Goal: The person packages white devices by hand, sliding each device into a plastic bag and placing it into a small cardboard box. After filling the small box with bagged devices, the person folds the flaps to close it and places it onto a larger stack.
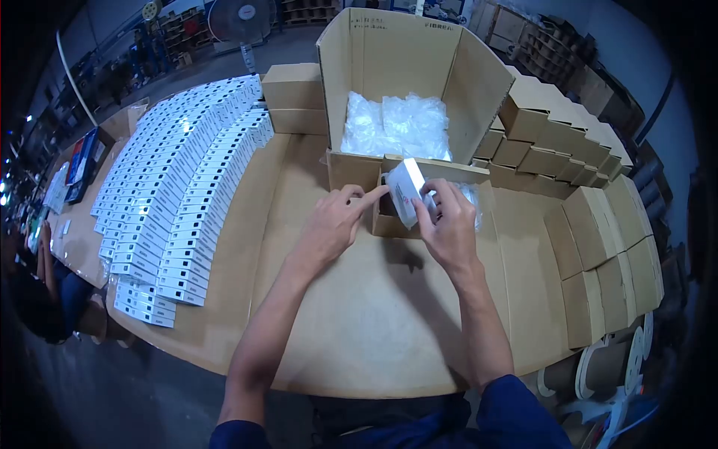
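Note:
A small white box [406, 187] with printing on its side is pinched in my right hand [451, 224], tilted over an open carton. This cardboard carton [390, 227] stands at the middle of the table, with clear plastic wrap [470, 200] showing at its right side. My left hand [336, 221] lies at the carton's left side, its index finger stretched toward the white box and the other fingers loosely bent. Nothing shows in the left hand.
Behind the carton, a tall open cardboard box [404, 56] holds bubble-wrap pouches [396, 123]. Long stacked rows of white boxes [172, 179] fill the left side. Brown cartons [550, 127] are piled at the back right, more cartons [598, 251] at the right edge. Another person [45, 277] sits far left.

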The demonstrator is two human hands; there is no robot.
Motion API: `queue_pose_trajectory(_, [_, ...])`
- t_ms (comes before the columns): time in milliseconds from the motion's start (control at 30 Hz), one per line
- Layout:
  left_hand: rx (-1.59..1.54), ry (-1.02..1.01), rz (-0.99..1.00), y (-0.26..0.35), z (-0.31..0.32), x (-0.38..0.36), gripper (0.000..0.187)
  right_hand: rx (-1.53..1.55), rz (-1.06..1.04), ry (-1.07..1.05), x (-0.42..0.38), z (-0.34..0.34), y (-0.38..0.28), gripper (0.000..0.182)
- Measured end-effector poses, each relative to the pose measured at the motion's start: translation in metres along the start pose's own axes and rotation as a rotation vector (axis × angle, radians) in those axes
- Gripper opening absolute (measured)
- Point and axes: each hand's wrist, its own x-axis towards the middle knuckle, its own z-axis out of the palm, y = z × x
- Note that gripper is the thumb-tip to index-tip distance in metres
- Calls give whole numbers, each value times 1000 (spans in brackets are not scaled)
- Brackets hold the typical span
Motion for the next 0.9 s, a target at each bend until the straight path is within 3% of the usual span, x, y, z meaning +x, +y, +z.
queue_pose_trajectory(133, [-11, 91, 46, -20, 11, 3, 48, -18, 25, 7, 11, 20, -4, 22])
queue_pose_trajectory(233, [-153, 114, -53, -27, 10, -8, 41, -6, 50, 62, 8, 39, -2, 21])
queue_pose_trajectory(433, [-225, 90, -98, -42, 24, -27, 39, -55, 48, 125, -8, 70, 5, 18])
queue_pose_trajectory(667, [-217, -15, -110, -59, 28, -28, 44, -239, 59, -70, -19, 81, 15, 20])
queue_pose_trajectory(833, [-232, -68, -58, -69, 30, -27, 52, -428, 62, -256, -36, 79, 13, 36])
queue_pose_trajectory(900, [-227, -69, -46, -72, 31, -28, 53, -463, 3, -223, -50, 80, 14, 42])
